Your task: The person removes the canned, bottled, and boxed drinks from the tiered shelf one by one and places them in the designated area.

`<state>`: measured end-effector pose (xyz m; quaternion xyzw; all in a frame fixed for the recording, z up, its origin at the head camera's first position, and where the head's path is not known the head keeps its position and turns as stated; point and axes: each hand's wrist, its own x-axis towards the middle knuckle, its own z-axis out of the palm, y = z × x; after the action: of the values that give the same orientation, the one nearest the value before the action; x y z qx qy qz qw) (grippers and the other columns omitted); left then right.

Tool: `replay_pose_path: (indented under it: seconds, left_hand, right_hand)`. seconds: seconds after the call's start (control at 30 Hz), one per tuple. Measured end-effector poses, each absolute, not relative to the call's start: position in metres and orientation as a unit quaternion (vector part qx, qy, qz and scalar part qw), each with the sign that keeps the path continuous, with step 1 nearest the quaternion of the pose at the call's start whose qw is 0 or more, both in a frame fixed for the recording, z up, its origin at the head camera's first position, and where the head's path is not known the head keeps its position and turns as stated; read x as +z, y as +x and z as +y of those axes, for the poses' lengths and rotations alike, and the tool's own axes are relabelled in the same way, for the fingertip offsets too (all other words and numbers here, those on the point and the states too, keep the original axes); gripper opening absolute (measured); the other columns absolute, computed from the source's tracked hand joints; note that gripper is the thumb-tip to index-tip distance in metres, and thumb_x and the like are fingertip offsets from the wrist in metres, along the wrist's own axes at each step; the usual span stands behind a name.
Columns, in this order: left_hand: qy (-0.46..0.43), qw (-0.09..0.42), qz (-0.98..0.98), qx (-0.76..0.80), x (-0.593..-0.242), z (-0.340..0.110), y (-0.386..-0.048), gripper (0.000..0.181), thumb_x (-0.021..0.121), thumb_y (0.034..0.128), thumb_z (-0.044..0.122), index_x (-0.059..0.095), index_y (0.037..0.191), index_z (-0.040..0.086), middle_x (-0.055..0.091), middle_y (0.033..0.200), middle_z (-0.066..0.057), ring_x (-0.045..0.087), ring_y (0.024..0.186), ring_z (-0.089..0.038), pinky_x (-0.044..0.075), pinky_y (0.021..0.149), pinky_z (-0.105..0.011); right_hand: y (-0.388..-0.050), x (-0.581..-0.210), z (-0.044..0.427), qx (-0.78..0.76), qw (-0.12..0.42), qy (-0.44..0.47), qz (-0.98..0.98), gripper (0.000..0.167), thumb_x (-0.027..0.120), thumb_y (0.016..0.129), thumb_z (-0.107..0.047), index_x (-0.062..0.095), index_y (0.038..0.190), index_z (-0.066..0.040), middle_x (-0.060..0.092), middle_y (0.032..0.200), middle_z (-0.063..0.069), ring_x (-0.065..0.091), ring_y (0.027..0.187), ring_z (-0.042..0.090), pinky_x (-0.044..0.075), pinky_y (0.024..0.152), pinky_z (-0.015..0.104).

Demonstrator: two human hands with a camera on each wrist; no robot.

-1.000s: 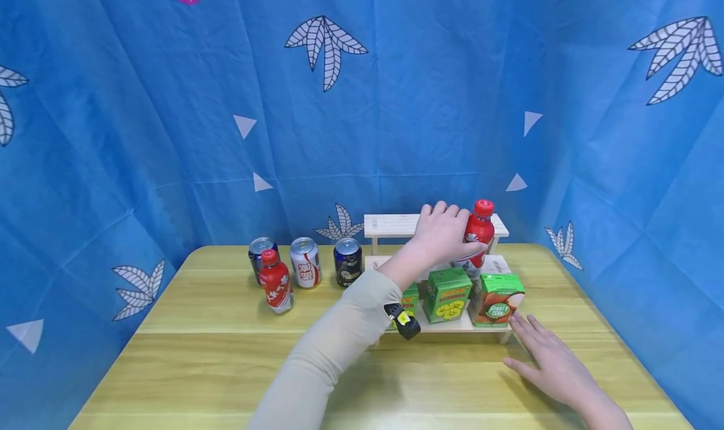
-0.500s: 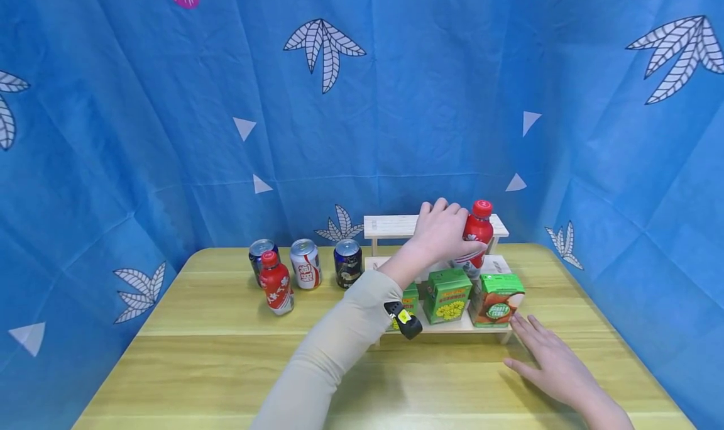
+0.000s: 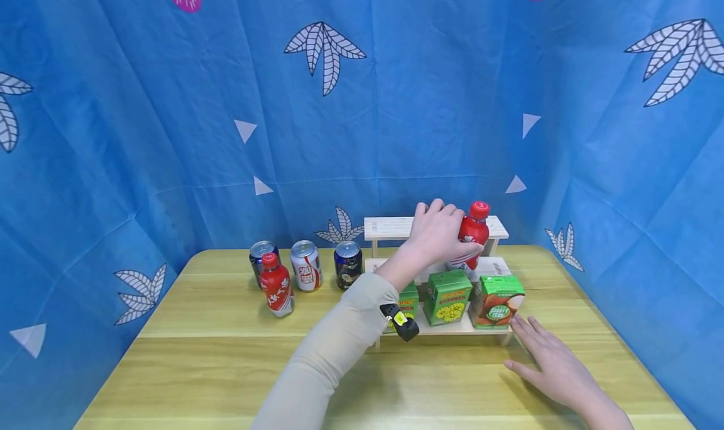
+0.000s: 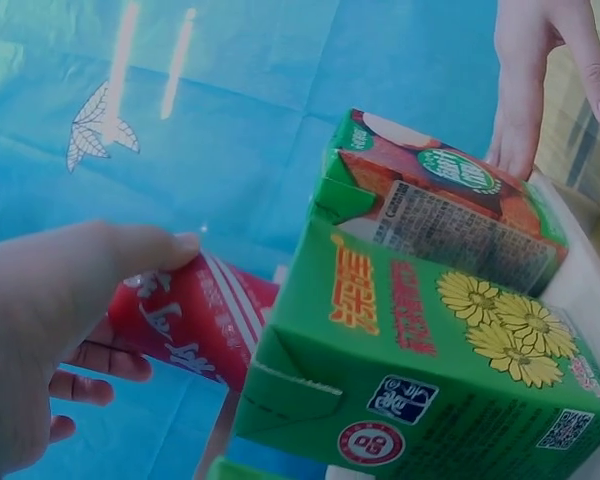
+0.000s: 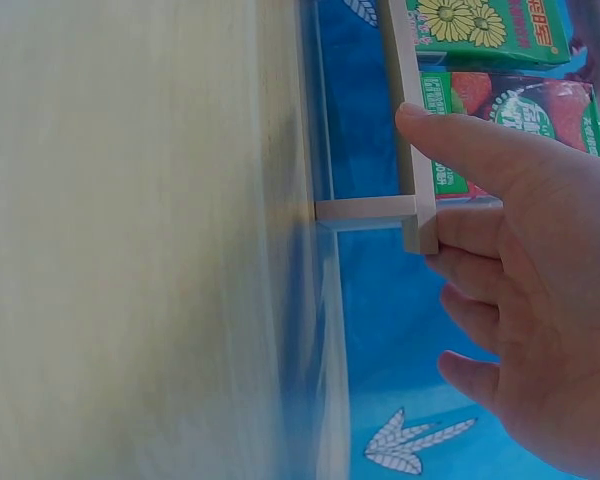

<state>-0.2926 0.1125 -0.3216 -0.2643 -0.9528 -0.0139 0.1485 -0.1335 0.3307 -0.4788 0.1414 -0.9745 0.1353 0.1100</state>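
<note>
My left hand (image 3: pixel 438 235) reaches over the stepped wooden rack (image 3: pixel 390 227) and grips an upright red bottle (image 3: pixel 472 230) at the middle shelf, behind the juice boxes. In the left wrist view, the thumb of that hand (image 4: pixel 50 320) lies along the bottle (image 4: pixel 195 315), whose lower end is hidden by a green box (image 4: pixel 380 350). My right hand (image 3: pixel 557 367), fingers spread, is at the rack's lower right end, beside a green and brown box (image 3: pixel 498 304). Seen from the right wrist, the thumb and fingers of this hand (image 5: pixel 550 260) are around the shelf's corner (image 5: pixel 420 215).
Two green boxes with yellow flowers, one at the centre (image 3: pixel 448 299) and one partly behind my left forearm (image 3: pixel 408 304), stand on the bottom shelf. At the left of the table (image 3: pixel 226 367) are another red bottle (image 3: pixel 277 286), a white can (image 3: pixel 306 266) and two dark cans.
My left hand and the bottle it grips have shifted slightly to the left along the rack. The right hand has stayed where it was.
</note>
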Motion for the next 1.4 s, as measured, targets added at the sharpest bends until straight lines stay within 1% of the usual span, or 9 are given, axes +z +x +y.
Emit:
replay_pose_path:
  seconds: [0.13,0.2,0.3,0.63,0.73,0.83,0.97,1.17,1.4]
  left_hand:
    - [-0.254,0.154,-0.954,-0.023,-0.320,0.107,-0.293,0.067,0.057,0.0777,0.076,0.056,0.125,0.029,0.061,0.112,0.013,0.044,0.109,-0.009,0.036,0.091,-0.034]
    - [-0.250,0.157,-0.955,-0.030,-0.319,0.103,-0.293,0.067,0.058,0.0771,0.076,0.056,0.126,0.029,0.062,0.112,0.013,0.044,0.109,-0.009,0.036,0.091,-0.035]
    - [-0.245,0.166,-0.955,-0.036,-0.318,0.097,-0.293,0.066,0.058,0.0769,0.075,0.056,0.124,0.029,0.061,0.111,0.012,0.044,0.108,-0.009,0.036,0.090,-0.036]
    - [-0.230,0.185,-0.952,-0.079,-0.317,0.075,-0.293,0.065,0.058,0.0776,0.075,0.059,0.119,0.025,0.060,0.106,0.011,0.042,0.106,-0.011,0.036,0.087,-0.037]
    - [-0.217,0.190,-0.953,-0.087,-0.317,0.068,-0.293,0.065,0.057,0.0777,0.075,0.059,0.118,0.025,0.060,0.107,0.011,0.042,0.107,-0.012,0.036,0.087,-0.037]
    - [-0.202,0.192,-0.956,-0.091,-0.316,0.062,-0.292,0.066,0.057,0.0774,0.076,0.059,0.120,0.026,0.061,0.111,0.011,0.043,0.109,-0.012,0.036,0.089,-0.037]
    - [-0.187,0.198,-0.956,-0.106,-0.315,0.055,-0.291,0.065,0.058,0.0773,0.074,0.059,0.121,0.027,0.061,0.114,0.011,0.043,0.108,-0.012,0.036,0.089,-0.037]
    - [-0.178,0.220,-0.949,-0.137,-0.318,0.044,-0.288,0.060,0.061,0.0767,0.071,0.059,0.117,0.026,0.061,0.112,0.012,0.043,0.105,-0.011,0.037,0.086,-0.037]
    - [-0.171,0.257,-0.933,-0.186,-0.321,0.031,-0.284,0.059,0.067,0.0748,0.065,0.061,0.116,0.024,0.064,0.111,0.010,0.045,0.104,-0.012,0.037,0.085,-0.037]
  right_hand:
    - [-0.133,-0.479,0.330,0.144,0.098,0.137,-0.975,0.078,0.068,0.087,-0.045,0.042,0.145,0.000,0.040,0.151,0.022,0.036,0.138,0.046,-0.013,0.113,0.012]
    - [-0.133,-0.479,0.330,0.148,0.091,0.134,-0.976,0.078,0.067,0.087,-0.046,0.041,0.145,0.000,0.039,0.152,0.021,0.035,0.139,0.046,-0.001,0.122,0.031]
    - [-0.133,-0.478,0.331,0.154,0.087,0.132,-0.975,0.078,0.067,0.087,-0.045,0.041,0.146,-0.001,0.039,0.152,0.021,0.034,0.140,0.045,0.021,0.117,0.053]
    - [-0.135,-0.476,0.330,0.157,0.082,0.131,-0.975,0.079,0.069,0.086,-0.045,0.041,0.145,0.000,0.039,0.151,0.023,0.034,0.139,0.047,0.030,0.107,0.062]
    - [-0.134,-0.477,0.330,0.157,0.087,0.133,-0.975,0.079,0.069,0.086,-0.045,0.041,0.145,0.000,0.040,0.151,0.023,0.034,0.139,0.046,0.025,0.113,0.058]
    - [-0.134,-0.478,0.330,0.156,0.089,0.135,-0.975,0.079,0.068,0.087,-0.045,0.041,0.145,0.000,0.039,0.151,0.023,0.034,0.139,0.046,0.004,0.123,0.040]
    - [-0.133,-0.479,0.331,0.155,0.085,0.135,-0.975,0.079,0.067,0.087,-0.045,0.040,0.146,0.001,0.038,0.152,0.023,0.033,0.140,0.047,-0.016,0.110,0.013]
    - [-0.133,-0.480,0.332,0.152,0.089,0.137,-0.975,0.079,0.067,0.088,-0.045,0.039,0.146,0.001,0.038,0.152,0.024,0.032,0.141,0.046,-0.014,0.112,0.016]
    - [-0.134,-0.480,0.331,0.143,0.100,0.143,-0.974,0.079,0.068,0.087,-0.044,0.041,0.145,0.002,0.039,0.150,0.024,0.031,0.142,0.044,-0.018,0.099,0.003]
